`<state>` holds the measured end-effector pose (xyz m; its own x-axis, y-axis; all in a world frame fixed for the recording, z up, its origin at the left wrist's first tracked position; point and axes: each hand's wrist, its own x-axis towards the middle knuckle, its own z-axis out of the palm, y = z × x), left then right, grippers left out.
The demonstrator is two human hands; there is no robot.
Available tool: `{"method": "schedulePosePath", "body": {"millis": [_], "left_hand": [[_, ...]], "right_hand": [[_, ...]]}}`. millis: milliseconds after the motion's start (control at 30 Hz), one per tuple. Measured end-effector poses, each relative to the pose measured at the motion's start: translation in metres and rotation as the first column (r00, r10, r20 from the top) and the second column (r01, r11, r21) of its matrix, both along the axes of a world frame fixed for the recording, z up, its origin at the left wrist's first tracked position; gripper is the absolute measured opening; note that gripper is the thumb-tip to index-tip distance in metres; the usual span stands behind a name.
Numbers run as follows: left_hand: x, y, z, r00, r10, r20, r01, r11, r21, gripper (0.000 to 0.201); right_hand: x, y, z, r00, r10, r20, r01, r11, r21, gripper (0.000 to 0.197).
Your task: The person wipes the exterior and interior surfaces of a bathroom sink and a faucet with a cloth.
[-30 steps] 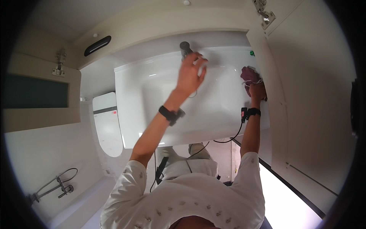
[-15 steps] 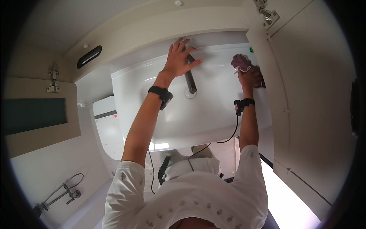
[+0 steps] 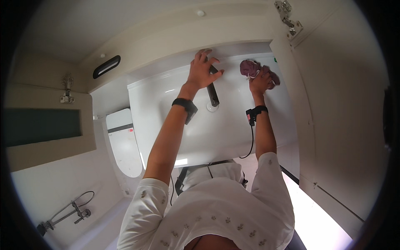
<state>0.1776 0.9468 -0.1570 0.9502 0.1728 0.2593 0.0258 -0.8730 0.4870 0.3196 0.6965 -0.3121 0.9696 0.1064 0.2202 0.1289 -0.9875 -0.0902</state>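
Observation:
A white washbasin (image 3: 166, 121) fills the middle of the view, with a dark tap (image 3: 213, 93) reaching over its drain. My left hand (image 3: 202, 70) rests with fingers spread on the base of the tap at the basin's far rim. My right hand (image 3: 260, 83) grips a crumpled purple cloth (image 3: 251, 68) and presses it on the basin's far right corner. Both wrists wear dark bands; a cable hangs from the right one.
A white toilet (image 3: 121, 143) with a closed lid stands left of the basin. A beige wall panel (image 3: 333, 104) and door hinge (image 3: 287, 16) bound the right side. A shower hose fitting (image 3: 66, 212) lies at lower left. A dark vent slot (image 3: 106, 66) sits on the ledge behind.
My left hand moved from the basin's back right area to the tap's base and spread its fingers. My right hand with the cloth stayed on the far right corner, sliding a little leftward.

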Motion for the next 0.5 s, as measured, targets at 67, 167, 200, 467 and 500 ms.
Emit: {"method": "schedulePosePath", "body": {"millis": [67,167,200,467,500], "left_hand": [[0.000,-0.002,0.000,1.000,-0.011,0.021,0.011,1.000,-0.024,0.041],[0.001,0.002,-0.002,0.999,-0.019,0.046,0.020,1.000,-0.018,0.045],[0.000,0.002,-0.001,0.998,-0.016,0.056,0.017,1.000,-0.012,0.046],[0.001,0.001,0.003,0.996,-0.079,0.030,0.077,0.994,0.073,0.053],[0.000,0.005,-0.003,0.997,-0.066,0.027,0.063,0.995,0.072,0.053]], "right_hand": [[-0.006,0.015,0.004,0.998,0.054,-0.025,-0.053,0.998,0.034,0.086],[-0.013,0.038,0.005,0.965,0.257,0.044,-0.261,0.953,0.155,0.083],[-0.015,0.045,0.010,0.964,0.263,-0.039,-0.253,0.952,0.173,0.080],[-0.028,0.010,-0.011,0.807,0.586,0.075,-0.425,0.487,0.763,0.055],[-0.048,0.009,-0.011,0.785,0.612,0.095,-0.325,0.276,0.905,0.054]]}}
